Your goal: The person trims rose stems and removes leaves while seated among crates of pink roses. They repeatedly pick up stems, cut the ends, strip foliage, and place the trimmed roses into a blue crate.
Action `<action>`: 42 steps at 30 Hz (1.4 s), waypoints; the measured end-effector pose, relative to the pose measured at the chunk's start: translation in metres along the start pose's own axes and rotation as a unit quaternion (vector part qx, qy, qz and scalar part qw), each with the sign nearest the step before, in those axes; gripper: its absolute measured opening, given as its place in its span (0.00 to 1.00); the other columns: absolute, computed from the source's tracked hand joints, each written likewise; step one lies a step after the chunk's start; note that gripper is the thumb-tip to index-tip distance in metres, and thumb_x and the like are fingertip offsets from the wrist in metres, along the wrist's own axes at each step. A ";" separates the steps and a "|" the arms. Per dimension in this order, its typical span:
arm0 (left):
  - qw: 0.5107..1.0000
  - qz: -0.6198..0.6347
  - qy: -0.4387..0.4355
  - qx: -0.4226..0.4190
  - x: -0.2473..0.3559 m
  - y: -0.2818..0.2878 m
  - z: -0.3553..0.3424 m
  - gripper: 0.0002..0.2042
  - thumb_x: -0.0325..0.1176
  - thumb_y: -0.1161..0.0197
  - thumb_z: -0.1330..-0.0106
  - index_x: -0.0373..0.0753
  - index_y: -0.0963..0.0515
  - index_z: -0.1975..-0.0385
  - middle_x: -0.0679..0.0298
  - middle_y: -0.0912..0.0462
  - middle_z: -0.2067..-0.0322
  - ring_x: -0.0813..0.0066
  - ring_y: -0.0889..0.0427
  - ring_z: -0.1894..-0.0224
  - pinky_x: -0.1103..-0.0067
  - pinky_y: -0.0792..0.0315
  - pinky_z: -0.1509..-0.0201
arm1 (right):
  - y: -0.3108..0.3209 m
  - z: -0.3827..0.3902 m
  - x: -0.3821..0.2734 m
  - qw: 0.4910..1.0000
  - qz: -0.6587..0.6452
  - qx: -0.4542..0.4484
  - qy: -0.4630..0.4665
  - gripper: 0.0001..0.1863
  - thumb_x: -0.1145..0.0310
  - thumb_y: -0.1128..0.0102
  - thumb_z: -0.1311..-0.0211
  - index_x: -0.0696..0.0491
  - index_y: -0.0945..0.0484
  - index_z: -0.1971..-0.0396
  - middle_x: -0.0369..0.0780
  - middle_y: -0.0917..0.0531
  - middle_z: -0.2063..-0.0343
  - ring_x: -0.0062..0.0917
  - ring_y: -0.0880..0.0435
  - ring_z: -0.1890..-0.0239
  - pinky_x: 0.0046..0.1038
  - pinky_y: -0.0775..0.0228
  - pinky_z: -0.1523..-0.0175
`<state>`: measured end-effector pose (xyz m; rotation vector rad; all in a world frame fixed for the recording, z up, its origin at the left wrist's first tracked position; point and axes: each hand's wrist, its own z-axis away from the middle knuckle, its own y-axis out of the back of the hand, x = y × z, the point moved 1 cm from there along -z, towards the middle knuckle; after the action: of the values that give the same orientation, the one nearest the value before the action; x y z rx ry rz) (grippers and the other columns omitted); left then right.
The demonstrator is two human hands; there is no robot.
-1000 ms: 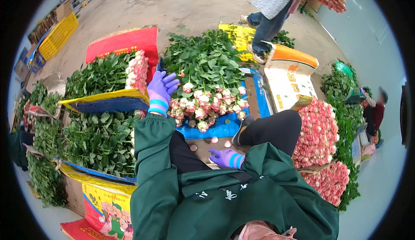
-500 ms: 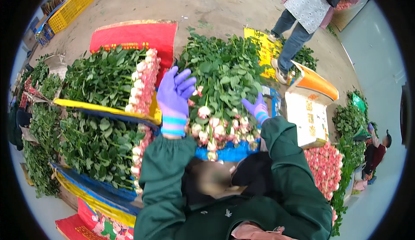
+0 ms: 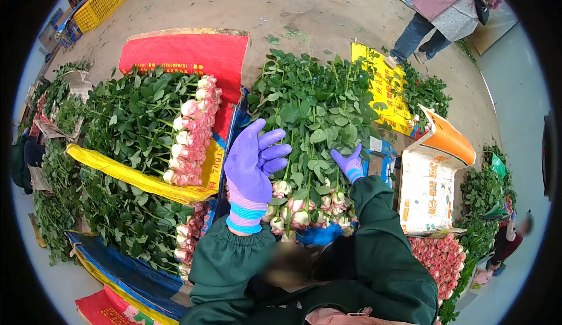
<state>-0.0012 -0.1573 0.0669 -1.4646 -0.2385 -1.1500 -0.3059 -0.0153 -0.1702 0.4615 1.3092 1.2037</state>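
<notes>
left hand (image 3: 252, 166): grip wide, fingers loosely bent;
right hand (image 3: 350, 165): grip wide too, thumb and finger parted;
leafy roses (image 3: 313, 129): right there between both grips;
stacked roses (image 3: 188, 133): left of the left grip

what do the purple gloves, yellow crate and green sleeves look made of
Purple gloves: probably stretch knit, perhaps rubber-coated; they fit closely, with snug striped cuffs.
Yellow crate: likely rigid plastic, uniformly coloured, with gridlike openings.
Green sleeves: cloth, fibre unclear, fairly matte, with soft folds and a gathered cuff.
</notes>
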 end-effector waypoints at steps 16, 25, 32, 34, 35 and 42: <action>0.999 0.042 -0.006 0.016 0.000 0.011 0.005 0.23 0.45 0.48 0.31 0.34 0.33 0.45 0.52 0.19 0.60 0.69 0.17 0.68 0.81 0.24 0.70 | 0.052 -0.064 0.018 0.973 -0.175 0.057 0.142 0.32 0.63 0.26 0.60 0.59 0.26 0.52 0.43 0.18 0.58 0.33 0.19 0.57 0.32 0.29 0.50; 0.997 0.071 -0.035 0.016 0.014 0.025 0.007 0.21 0.44 0.50 0.31 0.34 0.34 0.46 0.51 0.20 0.59 0.67 0.17 0.69 0.81 0.24 0.72 | 0.190 0.059 -0.120 0.780 -0.483 -0.398 0.019 0.19 0.65 0.43 0.41 0.58 0.25 0.51 0.44 0.18 0.57 0.34 0.18 0.56 0.35 0.26 0.47; 0.996 0.073 -0.043 0.003 0.026 0.025 0.014 0.22 0.47 0.51 0.30 0.36 0.32 0.45 0.53 0.20 0.56 0.66 0.17 0.63 0.79 0.22 0.65 | 0.093 0.112 -0.145 0.787 -0.507 -0.351 0.036 0.27 0.55 0.41 0.41 0.57 0.27 0.47 0.44 0.21 0.52 0.34 0.20 0.54 0.37 0.26 0.48; 0.997 0.073 -0.032 -0.002 0.024 0.019 0.017 0.22 0.47 0.51 0.30 0.37 0.32 0.45 0.53 0.20 0.56 0.66 0.17 0.63 0.79 0.22 0.65 | 0.036 0.081 -0.115 0.896 -0.337 -0.259 0.132 0.34 0.46 0.40 0.44 0.58 0.29 0.45 0.46 0.24 0.48 0.34 0.23 0.49 0.34 0.33 0.43; 0.997 0.073 -0.019 -0.013 0.020 0.009 0.020 0.22 0.47 0.51 0.30 0.36 0.32 0.45 0.52 0.20 0.56 0.66 0.17 0.63 0.79 0.22 0.65 | 0.012 0.053 -0.082 0.946 -0.204 -0.181 0.176 0.38 0.42 0.40 0.45 0.58 0.30 0.44 0.47 0.26 0.46 0.33 0.25 0.46 0.33 0.36 0.40; 0.994 0.085 -0.058 0.022 0.041 0.034 0.021 0.23 0.45 0.51 0.31 0.33 0.34 0.45 0.51 0.20 0.58 0.67 0.17 0.67 0.81 0.24 0.70 | 0.052 0.135 -0.167 0.960 0.243 -0.045 0.128 0.42 0.38 0.47 0.47 0.58 0.34 0.42 0.51 0.26 0.46 0.41 0.25 0.44 0.39 0.34 0.42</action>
<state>0.0536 -0.1675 0.0796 -1.4854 -0.2128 -0.9183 -0.1755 -0.0922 -0.0093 0.5988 1.3947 1.7733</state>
